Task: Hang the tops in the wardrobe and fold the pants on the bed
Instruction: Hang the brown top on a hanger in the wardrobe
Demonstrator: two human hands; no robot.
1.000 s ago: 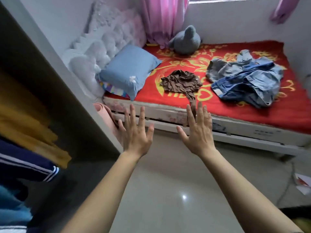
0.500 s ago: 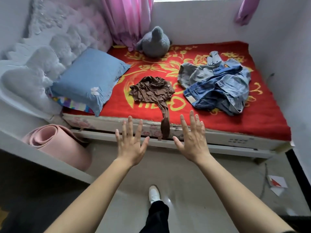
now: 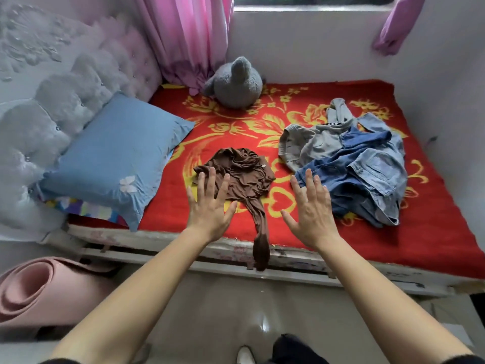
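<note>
A bed [image 3: 435, 232] with a red and yellow flowered blanket fills the room under a window hung with a pink curtain [image 3: 189, 35]. A blue pillow [image 3: 112, 158] lies at 9 o'clock and a grey plush toy [image 3: 236, 84] at 12.

Both grips are bare hands, stretched out palm down over the near edge of the bed, fingers straight and spread, grasping nothing. The brown top [image 3: 241, 174] lies crumpled mid-blanket. One long sleeve trails on a 12-to-6 line and hangs over the bed's near rim, between the two hands.

From the left grip [image 3: 210, 208] the top's bulk sits at 12 to 1 o'clock. Its fingertips overlap the top's near-left edge, though I cannot tell whether they touch. From the right grip [image 3: 309, 214] the top lies at 10 o'clock, just beside. The heap of jeans [image 3: 359, 169], with a grey pair on its far side, lies at 1 to 2 o'clock.

The left is nearer the top, so it likely takes the body and the right gathers the sleeve.
</note>
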